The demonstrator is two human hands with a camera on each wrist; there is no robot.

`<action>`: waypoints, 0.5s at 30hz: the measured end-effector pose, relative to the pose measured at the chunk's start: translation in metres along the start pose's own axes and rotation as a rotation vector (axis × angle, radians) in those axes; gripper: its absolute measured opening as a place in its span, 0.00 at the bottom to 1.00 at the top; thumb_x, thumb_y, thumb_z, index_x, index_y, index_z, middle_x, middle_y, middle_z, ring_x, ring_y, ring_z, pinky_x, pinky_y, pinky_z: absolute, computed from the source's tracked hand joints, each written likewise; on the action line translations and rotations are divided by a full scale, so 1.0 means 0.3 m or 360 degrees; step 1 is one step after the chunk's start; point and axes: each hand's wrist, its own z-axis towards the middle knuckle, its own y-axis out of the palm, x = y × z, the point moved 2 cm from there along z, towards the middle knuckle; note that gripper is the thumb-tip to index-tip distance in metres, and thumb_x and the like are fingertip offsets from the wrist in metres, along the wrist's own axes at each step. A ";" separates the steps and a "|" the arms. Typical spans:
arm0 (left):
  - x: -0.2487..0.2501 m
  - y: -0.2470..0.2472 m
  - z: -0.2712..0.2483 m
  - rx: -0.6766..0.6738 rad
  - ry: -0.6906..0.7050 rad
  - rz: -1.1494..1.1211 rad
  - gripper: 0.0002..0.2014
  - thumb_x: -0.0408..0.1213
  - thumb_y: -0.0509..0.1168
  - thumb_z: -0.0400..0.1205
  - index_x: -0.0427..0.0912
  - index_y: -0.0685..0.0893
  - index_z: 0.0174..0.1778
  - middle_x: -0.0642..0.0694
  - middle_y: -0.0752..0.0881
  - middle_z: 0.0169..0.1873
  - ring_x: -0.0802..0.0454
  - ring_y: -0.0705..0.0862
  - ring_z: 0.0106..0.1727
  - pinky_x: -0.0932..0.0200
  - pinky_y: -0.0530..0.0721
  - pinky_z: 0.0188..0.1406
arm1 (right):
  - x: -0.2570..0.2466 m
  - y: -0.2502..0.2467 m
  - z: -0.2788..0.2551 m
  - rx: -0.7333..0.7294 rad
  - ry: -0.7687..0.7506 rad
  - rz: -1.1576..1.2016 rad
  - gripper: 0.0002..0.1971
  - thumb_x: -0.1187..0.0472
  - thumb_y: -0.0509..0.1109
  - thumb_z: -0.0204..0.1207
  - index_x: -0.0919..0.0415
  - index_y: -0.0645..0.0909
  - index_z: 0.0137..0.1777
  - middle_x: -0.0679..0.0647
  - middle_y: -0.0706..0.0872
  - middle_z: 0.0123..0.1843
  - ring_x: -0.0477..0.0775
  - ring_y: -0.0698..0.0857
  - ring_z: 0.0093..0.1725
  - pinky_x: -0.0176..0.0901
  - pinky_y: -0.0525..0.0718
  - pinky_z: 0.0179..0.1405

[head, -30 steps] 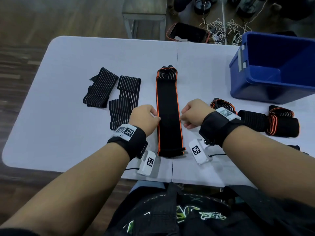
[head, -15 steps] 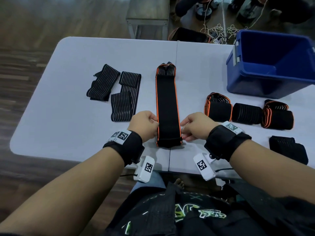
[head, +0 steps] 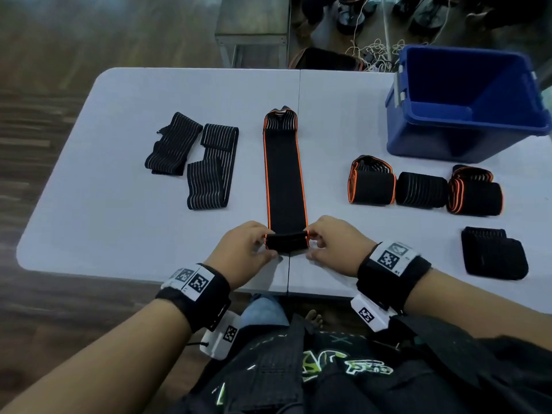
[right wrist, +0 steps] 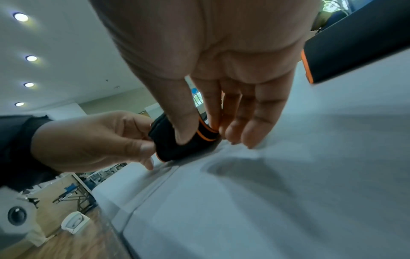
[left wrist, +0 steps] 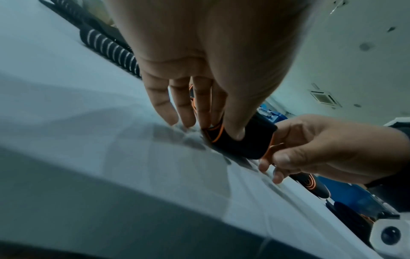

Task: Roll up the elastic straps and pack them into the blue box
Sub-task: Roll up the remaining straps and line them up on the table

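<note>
Pinching the rolled near end of the long black orange-edged elastic strap [head: 285, 180] on the white table [head: 119, 228], left hand [head: 243, 249] and right hand [head: 334, 243] each curl round one side. It looks soft, light and springy, so hold both edges tight.

We see a pale grey bench [head: 125, 162] on a dark wood floor [head: 59, 40]. Beyond its far edge stand a metal stool [head: 254, 28] and a tangle of white cords [head: 376, 49].
</note>
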 end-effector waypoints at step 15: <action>0.021 0.024 0.070 0.0217 -0.0479 0.0071 0.16 0.49 0.70 0.82 0.40 0.86 0.36 0.47 0.87 0.31 0.50 0.83 0.38 0.58 0.73 0.36 | 0.000 0.037 0.055 0.0209 0.0373 0.0142 0.18 0.52 0.67 0.82 0.65 0.84 0.38 0.58 0.88 0.40 0.60 0.86 0.45 0.46 0.82 0.45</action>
